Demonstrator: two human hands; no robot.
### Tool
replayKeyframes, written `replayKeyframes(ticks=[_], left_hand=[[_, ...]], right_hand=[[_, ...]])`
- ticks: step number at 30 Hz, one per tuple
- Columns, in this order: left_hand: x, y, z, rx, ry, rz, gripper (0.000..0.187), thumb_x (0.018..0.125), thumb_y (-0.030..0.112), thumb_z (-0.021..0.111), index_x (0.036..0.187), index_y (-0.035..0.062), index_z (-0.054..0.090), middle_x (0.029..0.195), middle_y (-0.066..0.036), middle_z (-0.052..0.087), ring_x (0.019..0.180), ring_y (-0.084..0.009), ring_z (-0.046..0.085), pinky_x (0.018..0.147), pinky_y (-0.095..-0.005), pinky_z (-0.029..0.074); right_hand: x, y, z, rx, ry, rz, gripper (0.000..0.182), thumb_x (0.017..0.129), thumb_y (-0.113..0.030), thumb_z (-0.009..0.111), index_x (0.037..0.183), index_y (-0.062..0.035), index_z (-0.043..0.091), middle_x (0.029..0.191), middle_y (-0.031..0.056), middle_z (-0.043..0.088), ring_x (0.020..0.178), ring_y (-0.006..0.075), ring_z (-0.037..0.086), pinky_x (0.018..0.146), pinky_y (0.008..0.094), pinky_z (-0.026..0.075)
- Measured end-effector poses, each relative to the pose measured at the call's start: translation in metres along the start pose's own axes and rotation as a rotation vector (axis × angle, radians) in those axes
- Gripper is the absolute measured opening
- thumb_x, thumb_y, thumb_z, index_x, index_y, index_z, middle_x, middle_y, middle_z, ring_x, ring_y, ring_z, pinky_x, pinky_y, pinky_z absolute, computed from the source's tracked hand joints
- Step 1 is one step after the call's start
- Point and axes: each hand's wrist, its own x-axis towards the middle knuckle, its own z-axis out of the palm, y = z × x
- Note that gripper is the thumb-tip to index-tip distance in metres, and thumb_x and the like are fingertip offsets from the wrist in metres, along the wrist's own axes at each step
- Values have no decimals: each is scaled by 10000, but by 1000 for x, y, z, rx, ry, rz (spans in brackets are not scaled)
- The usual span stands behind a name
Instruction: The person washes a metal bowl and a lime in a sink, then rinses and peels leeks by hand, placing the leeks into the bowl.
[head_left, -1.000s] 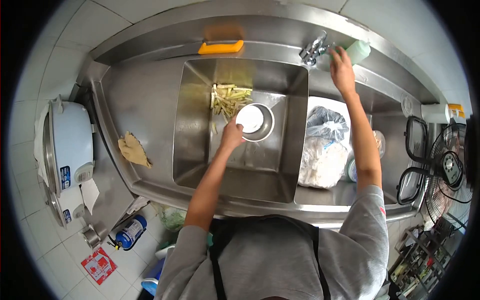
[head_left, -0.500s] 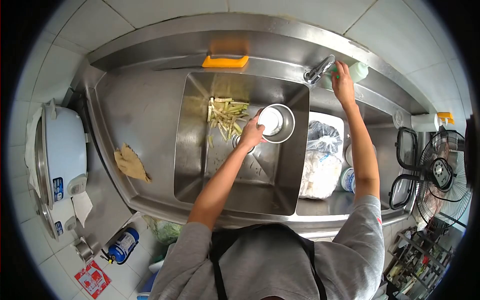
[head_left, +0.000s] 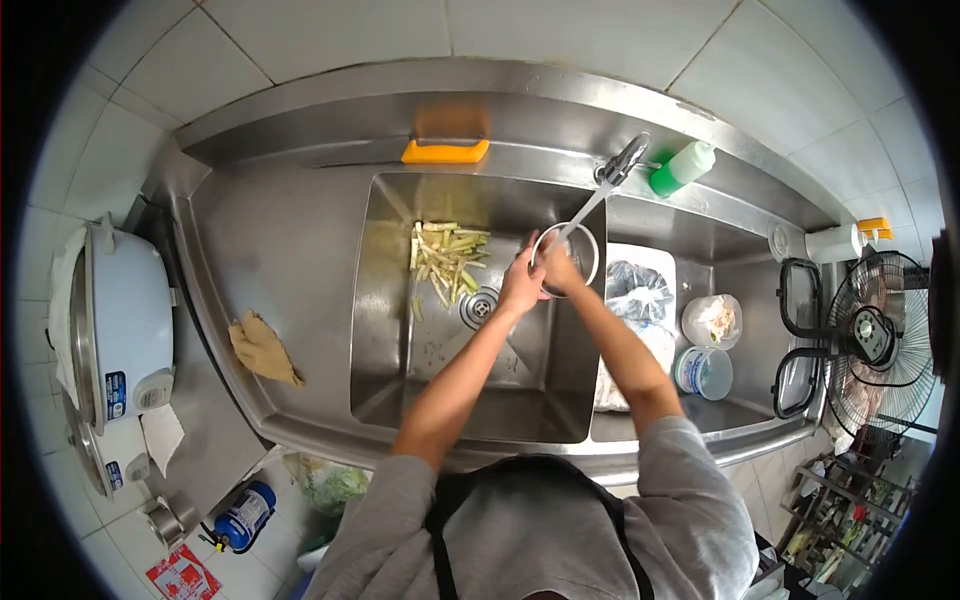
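My left hand (head_left: 520, 284) grips the side of a round metal bowl (head_left: 594, 268) over the right part of the sink (head_left: 400, 390). Water (head_left: 586, 208) runs from the faucet (head_left: 622, 162) into the bowl. My right hand (head_left: 560, 268) reaches inside it under the stream, its fingers smeared by motion. The small white round piece seen in the bowl earlier is hidden now. Pale green cut vegetable sticks (head_left: 448, 262) lie in a heap on the sink floor, left of my hands, near the drain (head_left: 480, 306).
A knife with an orange handle (head_left: 445, 152) lies behind the sink. Right of the faucet stands a green soap bottle (head_left: 682, 170). Plastic bags (head_left: 640, 290), a tub of scraps (head_left: 712, 322) and another tub (head_left: 704, 374) sit to the right. A brown cloth (head_left: 264, 348) lies left.
My right hand has come down from the faucet area into the bowl. Water now flows from the faucet. The bowl is still in my left hand, shifted slightly.
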Motion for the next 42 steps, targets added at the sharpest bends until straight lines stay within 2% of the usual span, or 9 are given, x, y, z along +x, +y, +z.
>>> replayKeyframes(ticks=[4,12,13,26,28,30,36,39,42], left_hand=[[-10,-6,-18,-36,51,-70,574,744,1,412,1273,189,294,1019,-128,517,695,-172,544,530,-288,525],[26,-92,-17,-72,158,38,422,772,-11,411,1180,99,426,827,-58,541,667,-121,530,556,-244,468],[-8,-5,-21,-114,90,-156,361,788,-14,400,1136,74,440,787,-44,507,687,-131,548,564,-260,501],[21,-80,-12,-141,105,55,446,783,-18,382,1216,88,356,866,-68,480,637,-148,519,522,-319,544],[15,-77,-11,-162,110,45,454,781,-16,390,1221,91,352,852,-64,480,638,-142,515,521,-319,543],[11,-71,-11,-156,110,39,458,776,-21,401,1217,95,360,856,-60,502,659,-132,516,527,-319,543],[-5,-30,-21,-80,116,-20,462,765,-35,408,1206,101,382,984,-76,535,686,-135,526,525,-279,528],[2,-36,-10,-66,87,-33,541,763,-22,412,1259,176,326,1015,-96,534,715,-169,552,515,-268,517],[-8,-21,-10,-9,135,-23,535,731,20,428,1243,150,347,943,-139,546,729,-223,574,496,-291,522]], right_hand=[[-5,-7,8,-544,-582,64,208,681,-155,551,829,-21,607,933,198,555,902,299,537,807,380,417],[1,-25,14,-316,-94,94,225,643,-163,601,847,-75,568,1027,124,481,989,301,440,806,390,406],[0,-27,20,-350,62,59,200,663,-158,581,840,-71,554,948,143,527,916,296,508,717,383,459],[1,-11,17,-502,-115,222,197,728,-111,466,885,-17,538,758,163,585,704,305,594,583,384,493],[-7,-5,16,-543,-83,-256,199,736,-118,476,872,11,543,889,200,558,800,311,575,647,373,489],[3,-10,11,-456,-159,131,262,712,-91,492,967,-35,503,1054,171,498,875,329,540,696,394,473],[-13,-3,18,-431,-286,-167,300,711,-107,511,1000,-38,471,1081,170,450,938,340,509,773,399,446],[-15,-4,32,-552,-95,202,383,690,-176,565,1041,-41,493,1043,157,502,927,321,522,780,382,442],[-9,18,49,76,-388,204,335,631,-214,632,902,-23,584,877,142,597,838,284,572,748,367,451]])
